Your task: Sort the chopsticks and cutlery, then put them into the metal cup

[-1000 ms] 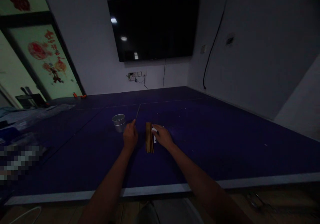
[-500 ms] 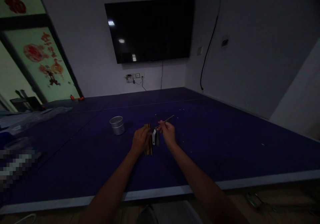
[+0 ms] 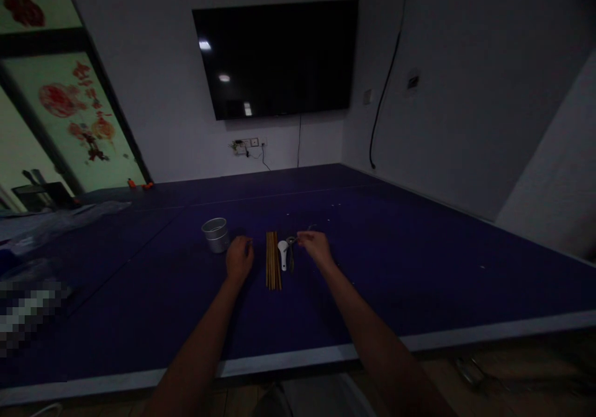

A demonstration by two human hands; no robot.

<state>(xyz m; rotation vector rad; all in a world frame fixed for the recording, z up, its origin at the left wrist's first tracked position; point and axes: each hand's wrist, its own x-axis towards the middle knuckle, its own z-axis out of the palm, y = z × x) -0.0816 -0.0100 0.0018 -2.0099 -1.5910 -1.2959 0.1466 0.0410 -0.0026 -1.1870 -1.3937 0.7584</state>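
Note:
My left hand (image 3: 239, 259) is between a grey metal cup (image 3: 216, 237) and a bundle of brown chopsticks (image 3: 272, 262). Its fingers are loosely bent and apart, and I see nothing in them. The cup stands upright, close by that hand. Alongside the chopsticks lies a short white spoon (image 3: 283, 255) with a hole at its handle end. My right hand (image 3: 317, 246) is pinched on a thin metal utensil, mostly hidden by the fingers and blurred. Beside the white spoon, dull metal utensils (image 3: 292, 257) lie partly overlapping; their exact kind is unclear.
The purple-covered table (image 3: 400, 268) has a pale front edge. Clear plastic wrap (image 3: 69, 224) lies on the left, and a dark holder with utensils (image 3: 41, 193) is behind it. Small white scraps dot the surface. A television (image 3: 279, 57) hangs on the wall.
My left hand has moved left, off the chopsticks and towards the cup, uncovering the chopsticks and white spoon. My right hand stays nearby; the thin utensil in it has turned and shows less.

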